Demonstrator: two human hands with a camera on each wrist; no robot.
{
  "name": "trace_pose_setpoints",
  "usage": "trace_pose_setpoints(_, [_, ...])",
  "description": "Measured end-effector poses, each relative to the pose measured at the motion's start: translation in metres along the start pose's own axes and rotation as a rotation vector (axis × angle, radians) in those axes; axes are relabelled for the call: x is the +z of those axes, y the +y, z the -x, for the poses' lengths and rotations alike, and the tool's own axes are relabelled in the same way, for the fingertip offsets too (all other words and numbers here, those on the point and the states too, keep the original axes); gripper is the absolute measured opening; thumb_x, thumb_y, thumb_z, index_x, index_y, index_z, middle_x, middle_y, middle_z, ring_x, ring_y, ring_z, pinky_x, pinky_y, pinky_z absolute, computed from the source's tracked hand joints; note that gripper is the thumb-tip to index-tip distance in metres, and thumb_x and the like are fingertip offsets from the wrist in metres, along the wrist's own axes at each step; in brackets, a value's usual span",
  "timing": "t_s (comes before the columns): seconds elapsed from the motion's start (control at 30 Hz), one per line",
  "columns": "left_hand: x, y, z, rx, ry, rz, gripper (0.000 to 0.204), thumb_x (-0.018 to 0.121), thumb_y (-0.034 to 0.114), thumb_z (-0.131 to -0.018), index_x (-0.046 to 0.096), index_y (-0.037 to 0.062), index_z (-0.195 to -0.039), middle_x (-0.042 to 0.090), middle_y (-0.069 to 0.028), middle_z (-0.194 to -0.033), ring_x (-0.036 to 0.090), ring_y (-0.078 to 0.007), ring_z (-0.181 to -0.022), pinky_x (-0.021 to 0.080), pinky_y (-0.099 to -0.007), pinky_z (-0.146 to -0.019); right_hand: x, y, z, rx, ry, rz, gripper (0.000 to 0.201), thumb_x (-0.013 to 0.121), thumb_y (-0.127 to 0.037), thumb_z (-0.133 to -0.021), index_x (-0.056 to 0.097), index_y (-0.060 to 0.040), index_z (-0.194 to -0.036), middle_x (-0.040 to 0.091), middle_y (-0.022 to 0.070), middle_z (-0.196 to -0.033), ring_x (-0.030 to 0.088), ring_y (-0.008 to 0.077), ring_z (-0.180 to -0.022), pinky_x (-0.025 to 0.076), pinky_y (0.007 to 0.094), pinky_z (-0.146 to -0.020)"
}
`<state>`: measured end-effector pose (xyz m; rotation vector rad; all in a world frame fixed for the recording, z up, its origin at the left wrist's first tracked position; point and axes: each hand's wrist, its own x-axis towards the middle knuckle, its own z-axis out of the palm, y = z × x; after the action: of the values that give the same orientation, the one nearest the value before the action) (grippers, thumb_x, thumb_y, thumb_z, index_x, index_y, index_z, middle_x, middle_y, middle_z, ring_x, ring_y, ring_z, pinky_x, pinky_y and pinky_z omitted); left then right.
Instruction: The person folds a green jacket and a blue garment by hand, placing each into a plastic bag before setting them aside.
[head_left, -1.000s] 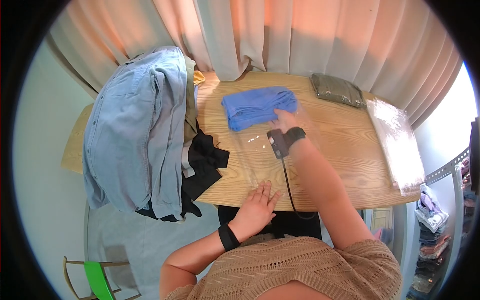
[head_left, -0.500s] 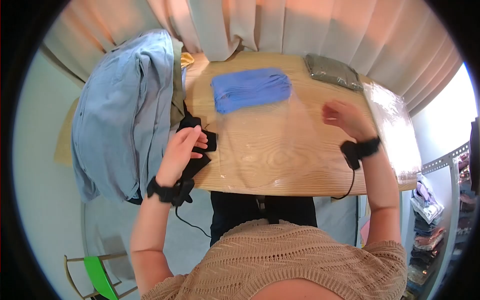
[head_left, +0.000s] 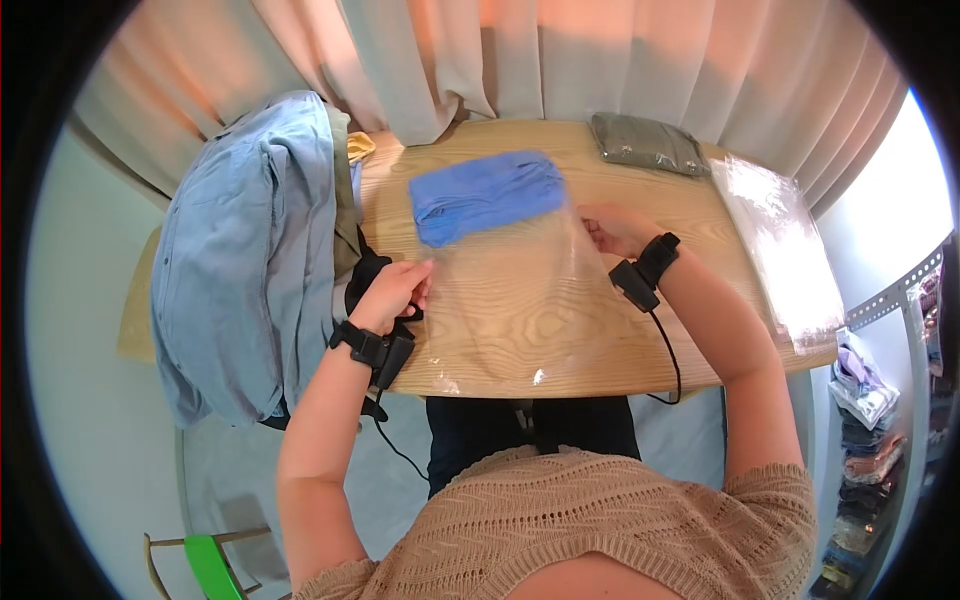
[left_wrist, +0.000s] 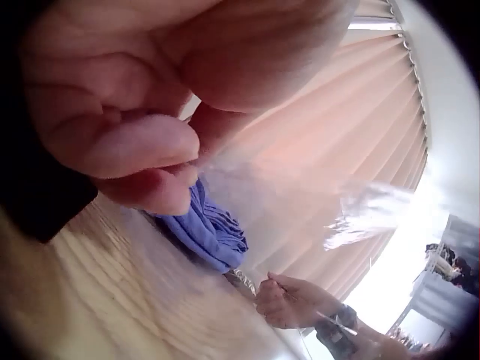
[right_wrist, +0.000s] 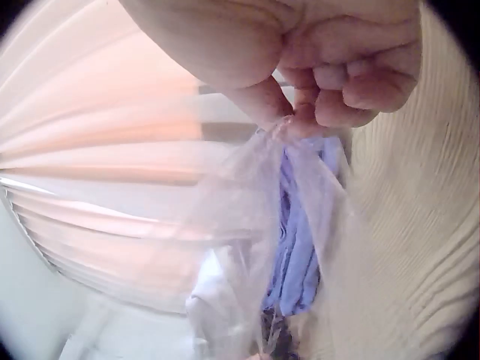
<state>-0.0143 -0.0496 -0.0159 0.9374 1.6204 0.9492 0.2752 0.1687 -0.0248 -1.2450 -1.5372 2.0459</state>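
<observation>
A folded blue garment [head_left: 488,194] lies on the wooden table, with a clear plastic bag [head_left: 510,310] spread from it toward the front edge. My left hand [head_left: 397,292] has its fingers curled at the bag's left side; in the left wrist view the left hand [left_wrist: 142,112] shows thumb and index together, film beside them. At the bag's right side is my right hand [head_left: 622,232]. The right wrist view shows the right hand [right_wrist: 322,75] pinching the film [right_wrist: 225,195] between thumb and index, the blue garment [right_wrist: 300,232] beyond it.
A pile of clothes with a light blue shirt [head_left: 250,250] stands at the left. A bagged olive garment [head_left: 650,144] lies at the back right, beside a stack of clear bags [head_left: 780,250]. Curtains [head_left: 600,60] hang behind the table [head_left: 700,355].
Both hands have left their earlier spots, parted, then come inward to the bag's two sides. The right hand has let go of the blue garment and now pinches film.
</observation>
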Motion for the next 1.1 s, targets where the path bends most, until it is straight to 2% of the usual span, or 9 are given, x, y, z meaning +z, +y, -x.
trace_pose_setpoints(0.33, [-0.002, -0.018, 0.054, -0.142, -0.057, -0.102, 0.032, 0.051, 0.027, -0.094, 0.053, 0.0066, -0.07, 0.054, -0.0011, -0.062, 0.052, -0.0088, -0.052, 0.041, -0.0199, -0.047, -0.029, 0.036, 0.083, 0.08, -0.022, 0.236, 0.026, 0.058, -0.021, -0.089, 0.055, -0.0078, -0.067, 0.05, -0.0017, -0.058, 0.045, 0.008, -0.05, 0.035, 0.0226, -0.045])
trace_pose_setpoints(0.4, [-0.003, -0.023, 0.071, 0.009, -0.118, -0.282, 0.034, 0.05, 0.029, -0.094, 0.057, 0.0008, -0.076, 0.053, -0.0017, -0.059, 0.051, -0.0088, -0.049, 0.041, -0.0211, -0.045, -0.036, 0.042, 0.103, 0.056, 0.015, 0.328, 0.017, 0.061, -0.02, -0.087, 0.058, -0.0056, -0.078, 0.055, 0.0027, -0.069, 0.052, 0.0124, -0.061, 0.041, 0.0247, -0.053])
trace_pose_setpoints(0.43, [-0.009, -0.019, 0.075, -0.045, -0.119, -0.442, 0.023, 0.056, 0.019, -0.09, 0.057, -0.0005, -0.102, 0.063, -0.0103, -0.086, 0.063, -0.0178, -0.075, 0.05, -0.0257, -0.065, -0.038, 0.042, 0.111, 0.005, 0.056, 0.42, 0.016, 0.063, -0.018, -0.085, 0.061, -0.0034, -0.09, 0.061, 0.007, -0.08, 0.059, 0.0167, -0.071, 0.047, 0.0267, -0.062])
trace_pose_setpoints(0.47, [-0.007, -0.014, 0.08, -0.053, -0.121, -0.438, 0.023, 0.056, 0.019, -0.09, 0.057, -0.0005, -0.102, 0.063, -0.0103, -0.086, 0.063, -0.0178, -0.075, 0.05, -0.0257, -0.065, -0.039, 0.042, 0.116, 0.013, 0.051, 0.42, 0.016, 0.063, -0.018, -0.085, 0.061, -0.0034, -0.09, 0.061, 0.007, -0.08, 0.059, 0.0167, -0.071, 0.047, 0.0267, -0.062])
trace_pose_setpoints(0.53, [-0.001, -0.007, 0.088, 0.787, 0.189, -0.938, 0.049, 0.063, 0.008, -0.081, 0.045, 0.0036, -0.126, 0.05, -0.0156, -0.127, 0.05, -0.0272, -0.117, 0.043, -0.0346, -0.095, -0.039, 0.038, 0.127, -0.675, 0.341, 1.122, 0.051, 0.068, -0.014, -0.077, 0.049, -0.0047, -0.123, 0.054, 0.0155, -0.12, 0.053, 0.0261, -0.109, 0.044, 0.0333, -0.091])
trace_pose_setpoints(0.57, [-0.001, -0.007, 0.087, 0.783, 0.188, -0.936, 0.049, 0.063, 0.008, -0.081, 0.045, 0.0036, -0.126, 0.05, -0.0156, -0.127, 0.05, -0.0272, -0.117, 0.043, -0.0346, -0.095, -0.038, 0.03, 0.129, -0.653, 0.222, 1.264, 0.078, 0.071, -0.012, -0.071, 0.032, -0.0112, -0.139, 0.032, 0.0159, -0.142, 0.032, 0.028, -0.132, 0.028, 0.04, -0.108])
trace_pose_setpoints(0.67, [0.001, -0.002, 0.073, 0.833, -0.088, -1.183, 0.073, 0.068, 0.005, -0.074, 0.033, 0.0069, -0.139, 0.026, -0.0134, -0.147, 0.022, -0.0299, -0.137, 0.024, -0.0405, -0.11, -0.019, 0.023, 0.128, -0.816, 0.097, 1.705, 0.07, 0.068, -0.016, -0.076, 0.035, -0.0137, -0.138, 0.029, 0.0115, -0.146, 0.027, 0.025, -0.136, 0.025, 0.0424, -0.11])
trace_pose_setpoints(0.9, [0.007, -0.018, 0.049, 0.786, -0.256, -1.164, 0.048, 0.059, 0.009, -0.084, 0.046, 0.0043, -0.13, 0.042, -0.0115, -0.138, 0.032, -0.0294, -0.133, 0.028, -0.0407, -0.109, -0.013, 0.044, 0.102, -0.798, -0.188, 1.81, 0.063, 0.061, -0.017, -0.082, 0.034, -0.0172, -0.139, 0.027, 0.0025, -0.149, 0.023, 0.0216, -0.138, 0.02, 0.0453, -0.112])
trace_pose_setpoints(1.1, [0.004, -0.028, 0.049, 0.613, -0.343, -0.802, 0.032, 0.044, 0.02, -0.096, 0.056, 0.0015, -0.12, 0.055, -0.0118, -0.126, 0.043, -0.0256, -0.126, 0.033, -0.0347, -0.105, -0.023, 0.053, 0.111, -0.581, -0.34, 1.422, 0.042, 0.045, -0.017, -0.093, 0.042, -0.0134, -0.135, 0.032, 0.0026, -0.147, 0.025, 0.0206, -0.138, 0.018, 0.044, -0.112])
